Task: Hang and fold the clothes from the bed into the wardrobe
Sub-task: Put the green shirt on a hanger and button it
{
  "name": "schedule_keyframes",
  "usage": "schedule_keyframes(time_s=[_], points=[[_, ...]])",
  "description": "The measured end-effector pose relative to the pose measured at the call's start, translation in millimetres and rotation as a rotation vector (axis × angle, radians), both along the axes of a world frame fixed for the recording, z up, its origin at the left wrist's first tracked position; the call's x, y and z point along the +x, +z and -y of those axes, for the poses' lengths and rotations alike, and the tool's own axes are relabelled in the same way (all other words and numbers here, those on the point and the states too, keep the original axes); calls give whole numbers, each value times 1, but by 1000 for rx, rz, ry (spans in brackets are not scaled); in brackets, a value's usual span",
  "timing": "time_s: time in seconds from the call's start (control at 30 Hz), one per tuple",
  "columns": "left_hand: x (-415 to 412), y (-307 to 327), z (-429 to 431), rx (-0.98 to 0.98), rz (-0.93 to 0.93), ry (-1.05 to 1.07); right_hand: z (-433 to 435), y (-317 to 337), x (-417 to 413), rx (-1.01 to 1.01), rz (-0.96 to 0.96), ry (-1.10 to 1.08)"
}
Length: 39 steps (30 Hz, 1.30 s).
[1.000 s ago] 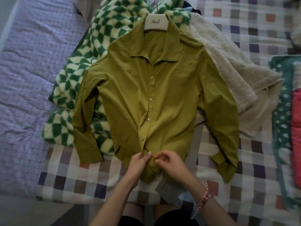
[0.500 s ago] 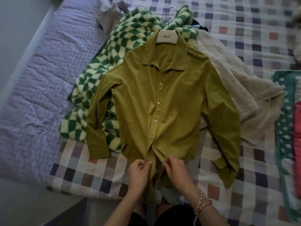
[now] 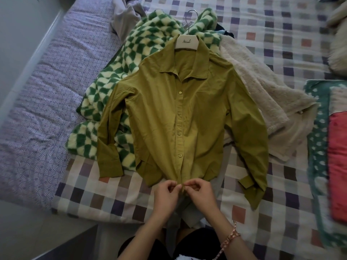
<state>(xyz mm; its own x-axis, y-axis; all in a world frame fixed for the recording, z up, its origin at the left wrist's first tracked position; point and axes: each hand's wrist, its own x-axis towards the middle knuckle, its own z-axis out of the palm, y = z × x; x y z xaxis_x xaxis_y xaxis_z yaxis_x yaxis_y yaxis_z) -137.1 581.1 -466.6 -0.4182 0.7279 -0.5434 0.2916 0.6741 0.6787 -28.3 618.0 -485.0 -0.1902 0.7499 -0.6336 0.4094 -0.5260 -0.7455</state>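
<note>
An olive green button shirt (image 3: 197, 117) lies flat on the bed, face up, on a white hanger (image 3: 186, 41) with a metal hook. Its placket is buttoned down most of its length and both sleeves hang at its sides. My left hand (image 3: 167, 197) and my right hand (image 3: 199, 194) pinch the two edges of the placket together at the shirt's bottom hem, fingertips almost touching. The lowest part of the hem is hidden under my hands.
Under the shirt lie a green-and-cream checkered fleece (image 3: 131, 72) and a cream fluffy garment (image 3: 262, 94). The checked bedspread (image 3: 93, 194) covers the bed; a purple patterned mattress edge (image 3: 37, 109) runs along the left. A teal dotted and red textile (image 3: 330, 147) lies at the right.
The view has shifted so the shirt sits lower right in frame. My hands have stayed at the hem, closing in on the lowest part of the placket.
</note>
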Motion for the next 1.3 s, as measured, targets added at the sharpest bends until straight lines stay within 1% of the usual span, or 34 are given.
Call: schedule_keyframes(time_s=[0.13, 0.27, 0.33, 0.47, 0.5, 0.6, 0.63, 0.7, 0.83, 1.1, 1.23, 1.3], points=[[4, -1, 1, -48, 22, 30, 2, 1, 1, 14, -51, -55], [3, -2, -1, -91, 67, 20, 4, 0, 3, 45, -53, -89], [3, -2, 0, -108, 84, 9, 4, 0, 3, 73, -30, -59], [5, -1, 4, -68, 80, 43, 2, 3, 0, 158, 28, 40], [6, -1, 5, -58, 127, 83, 0, 4, 0, 168, 36, 60], [5, 4, 3, -60, 444, 327, -5, 6, 3, 135, -7, 81], [3, 5, 3, -59, 515, 368, -7, 7, 3, 100, -44, 70], [1, 3, 4, -53, 549, 357, -8, 7, 2, 52, -89, 56], [2, -2, 2, -44, 451, 285, -5, 4, 2, 30, -123, 29], [-4, -12, 4, -7, 93, 2, -8, 4, -1, -9, -85, 79], [-2, -9, 2, 105, -137, -137, -7, 9, -9, 29, -58, -49], [-2, -8, 0, 152, -184, -158, -5, 9, -13, 17, -34, -137]])
